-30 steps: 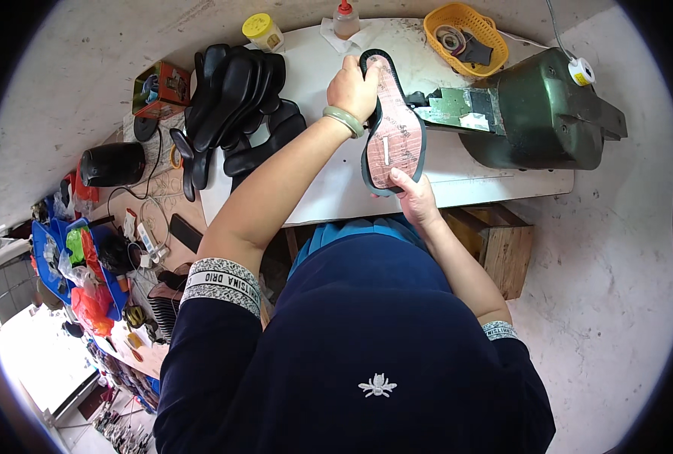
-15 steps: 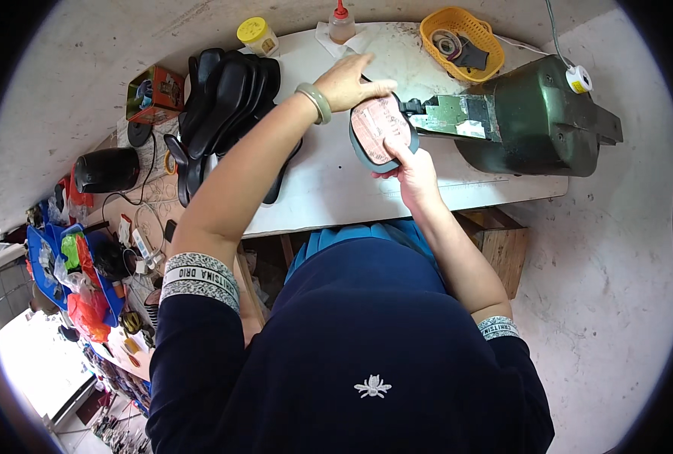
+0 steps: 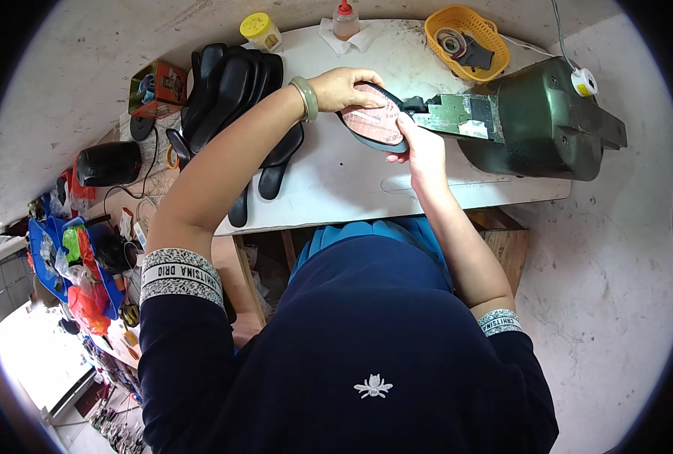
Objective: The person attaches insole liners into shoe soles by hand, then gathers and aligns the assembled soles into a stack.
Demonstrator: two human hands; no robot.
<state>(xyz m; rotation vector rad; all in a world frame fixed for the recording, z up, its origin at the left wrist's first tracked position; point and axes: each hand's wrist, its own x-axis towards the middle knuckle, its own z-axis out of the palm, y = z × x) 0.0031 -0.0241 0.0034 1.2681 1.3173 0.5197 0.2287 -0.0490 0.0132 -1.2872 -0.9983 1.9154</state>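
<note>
A rounded, flat, insole-like piece point(image 3: 373, 125) has a pinkish printed face and a dark and grey-blue edge. Both hands grip it just left of a green machine's narrow arm point(image 3: 446, 119). My left hand point(image 3: 344, 89), with a jade-coloured bangle at the wrist, is closed on its upper left edge. On the lower right side, my right hand point(image 3: 423, 147) presses a thumb on the pink face, fingers underneath. The piece's far edge lies close to the dark tip of the arm; whether they touch I cannot tell.
Black padded pieces point(image 3: 231, 98) are piled on the white table point(image 3: 329, 189) at left. Behind stand a yellow-lidded jar point(image 3: 259, 30), a red-tipped bottle point(image 3: 345, 23) and a yellow basket point(image 3: 495, 57) with tape rolls. The machine's green body point(image 3: 541, 121) fills the right end.
The piece has turned and tilted, so its pink face looks narrower. My left hand has shifted slightly down it, and my right hand has moved up toward the machine's arm.
</note>
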